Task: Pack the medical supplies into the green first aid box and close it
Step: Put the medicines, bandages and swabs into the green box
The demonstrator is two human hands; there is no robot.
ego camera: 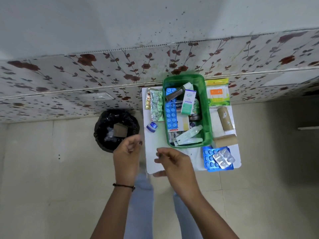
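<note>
The green first aid box (pixel 208 118) stands open on a small white table (pixel 153 152), filled with blue blister strips, a small white and green carton (pixel 188 102), a dark bottle and tubes. Left of it lie a silver-green pill strip (pixel 156 106) and a small blue jar (pixel 152 126). To its right are a cotton swab pack (pixel 217 94), two brown bandage rolls (pixel 225 121), and a blue blister pack (pixel 209 159) with a silver strip (pixel 223 157) on top. My left hand (pixel 127 152) and my right hand (pixel 174 163) hover at the table's near left edge, fingers loosely curled, holding nothing.
A bin lined with a black bag (pixel 115 129) stands on the floor left of the table. A flowered tile wall (pixel 86 75) runs behind the table. Beige floor surrounds it; my legs show below the hands.
</note>
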